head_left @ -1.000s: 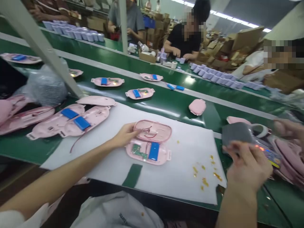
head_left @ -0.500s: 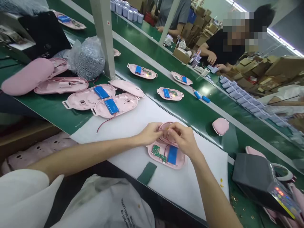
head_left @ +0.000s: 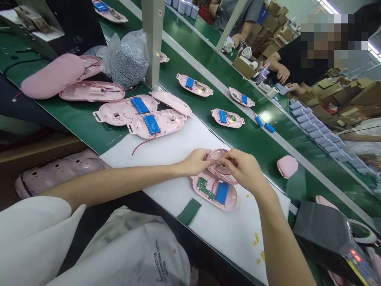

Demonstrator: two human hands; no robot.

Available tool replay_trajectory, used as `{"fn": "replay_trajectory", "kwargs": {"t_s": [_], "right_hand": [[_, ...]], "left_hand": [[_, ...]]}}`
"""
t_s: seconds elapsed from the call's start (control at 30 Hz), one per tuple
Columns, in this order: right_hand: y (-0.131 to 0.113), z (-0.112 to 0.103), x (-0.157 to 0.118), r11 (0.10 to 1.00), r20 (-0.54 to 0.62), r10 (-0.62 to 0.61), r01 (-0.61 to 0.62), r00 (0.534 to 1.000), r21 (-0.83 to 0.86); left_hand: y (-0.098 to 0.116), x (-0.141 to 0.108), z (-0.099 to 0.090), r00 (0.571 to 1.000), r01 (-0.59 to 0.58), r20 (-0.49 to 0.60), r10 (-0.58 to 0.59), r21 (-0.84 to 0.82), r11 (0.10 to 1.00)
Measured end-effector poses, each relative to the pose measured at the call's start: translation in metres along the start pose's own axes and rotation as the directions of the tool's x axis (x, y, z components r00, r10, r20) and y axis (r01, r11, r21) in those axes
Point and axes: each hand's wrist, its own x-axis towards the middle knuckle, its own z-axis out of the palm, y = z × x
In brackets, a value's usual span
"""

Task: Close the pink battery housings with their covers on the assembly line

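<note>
Pink casing (head_left: pixel 218 154), left hand (head_left: pixel 195 162), right hand (head_left: pixel 244 169), likely touching

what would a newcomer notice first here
The long green conveyor belt stands out, lined with pink plastic shells, many holding a blue battery pack. In the foreground, the left hand and right hand are at red wires above an opened pink shell on a white foam sheet.

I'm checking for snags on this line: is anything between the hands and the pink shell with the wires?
Nothing stands between them: the left hand and right hand are already at the pink shell. Only its own red wires run across it beneath the fingers.
</note>
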Motion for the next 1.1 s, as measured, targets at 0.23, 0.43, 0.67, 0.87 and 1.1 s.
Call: {"fn": "replay_trajectory", "kwargs": {"t_s": [0.23,0.43,0.67,0.87,1.1], "right_hand": [[0.001,0.007,0.008,0.938,0.064,-0.118,0.133,0.991,-0.319],[0.003,0.02,0.01,0.913,-0.047,-0.077,0.052,0.996,-0.404],[0.01,0.005,0.013,0.963,-0.264,0.04,-0.107,0.964,-0.246],[0.013,0.0,0.013,0.988,0.137,0.123,-0.135,0.983,0.078],[0.001,-0.003,0.012,0.995,0.139,0.097,-0.093,0.985,-0.038]], "left_hand": [[-0.007,0.003,-0.001,0.999,-0.026,-0.039,0.028,0.064,0.998],[-0.006,-0.001,-0.001,0.999,-0.043,-0.027,0.045,0.077,0.996],[-0.007,-0.003,-0.002,0.999,-0.027,-0.017,0.027,-0.011,1.0],[-0.002,-0.003,-0.004,0.998,-0.034,0.047,0.037,-0.074,0.997],[0.007,-0.001,-0.008,0.982,-0.18,0.096,0.165,0.184,0.966]]}}
